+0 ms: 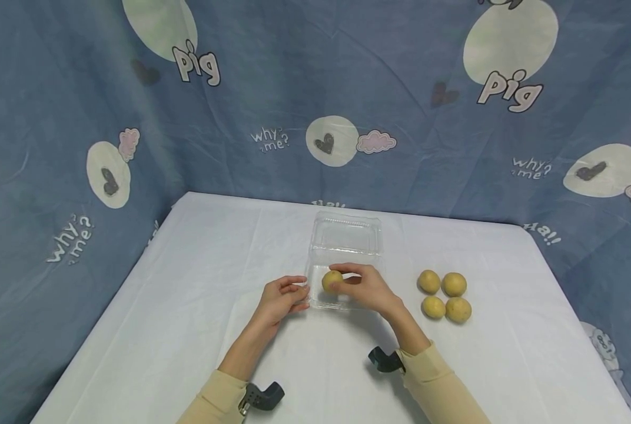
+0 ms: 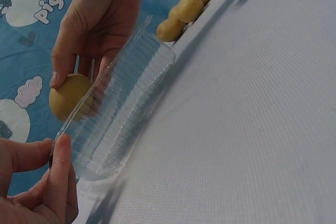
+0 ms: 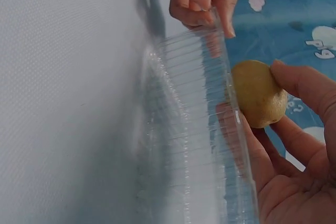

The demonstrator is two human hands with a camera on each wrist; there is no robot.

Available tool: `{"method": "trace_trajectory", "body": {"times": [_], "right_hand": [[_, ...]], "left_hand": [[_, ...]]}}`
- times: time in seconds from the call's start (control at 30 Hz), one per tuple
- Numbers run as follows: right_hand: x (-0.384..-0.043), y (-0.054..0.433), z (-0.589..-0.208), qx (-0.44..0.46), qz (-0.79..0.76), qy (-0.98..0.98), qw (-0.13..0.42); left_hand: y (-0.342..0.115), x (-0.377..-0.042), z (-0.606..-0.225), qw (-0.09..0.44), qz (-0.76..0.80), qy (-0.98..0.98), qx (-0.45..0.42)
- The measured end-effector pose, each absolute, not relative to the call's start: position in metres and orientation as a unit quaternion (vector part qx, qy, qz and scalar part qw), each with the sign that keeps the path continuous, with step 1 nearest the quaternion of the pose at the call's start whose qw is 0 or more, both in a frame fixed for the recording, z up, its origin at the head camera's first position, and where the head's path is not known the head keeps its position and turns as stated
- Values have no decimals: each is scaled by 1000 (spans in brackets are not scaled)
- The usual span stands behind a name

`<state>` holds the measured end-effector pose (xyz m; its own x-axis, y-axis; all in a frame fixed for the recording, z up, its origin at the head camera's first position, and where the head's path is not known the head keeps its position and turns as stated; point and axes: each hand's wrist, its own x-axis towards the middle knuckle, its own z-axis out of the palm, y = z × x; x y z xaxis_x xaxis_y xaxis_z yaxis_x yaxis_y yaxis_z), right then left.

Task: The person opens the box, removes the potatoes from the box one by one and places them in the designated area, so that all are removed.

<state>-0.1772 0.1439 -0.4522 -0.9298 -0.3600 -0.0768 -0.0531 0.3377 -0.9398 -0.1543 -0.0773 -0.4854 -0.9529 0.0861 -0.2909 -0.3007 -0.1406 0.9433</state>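
Observation:
A clear plastic clamshell box (image 1: 315,297) lies on the table with its lid (image 1: 347,234) folded back toward the far side. My left hand (image 1: 282,299) pinches the box's left rim between thumb and fingers; the left wrist view shows this hand (image 2: 39,182) close up. Just over the base, my right hand (image 1: 365,287) holds a round, dull-yellow fruit (image 1: 331,281) between thumb and fingers. The right wrist view shows the fruit (image 3: 258,94) at rim level, its skin smooth with a small dark spot. Its exact kind is unclear.
Several similar yellow fruits (image 1: 445,296) sit in a cluster on the white cloth, right of the box. The white-covered table (image 1: 188,294) ends at a blue printed curtain (image 1: 273,94). Dark wrist cameras (image 1: 265,396) stick out from both sleeves.

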Motion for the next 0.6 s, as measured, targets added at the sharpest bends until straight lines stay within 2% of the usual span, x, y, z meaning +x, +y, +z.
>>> {"method": "trace_trajectory", "body": {"times": [0.6], "right_hand": [[-159, 162, -442, -118, -593, 787, 122]], "left_hand": [[-74, -152, -484, 124, 753, 639, -93]]}}
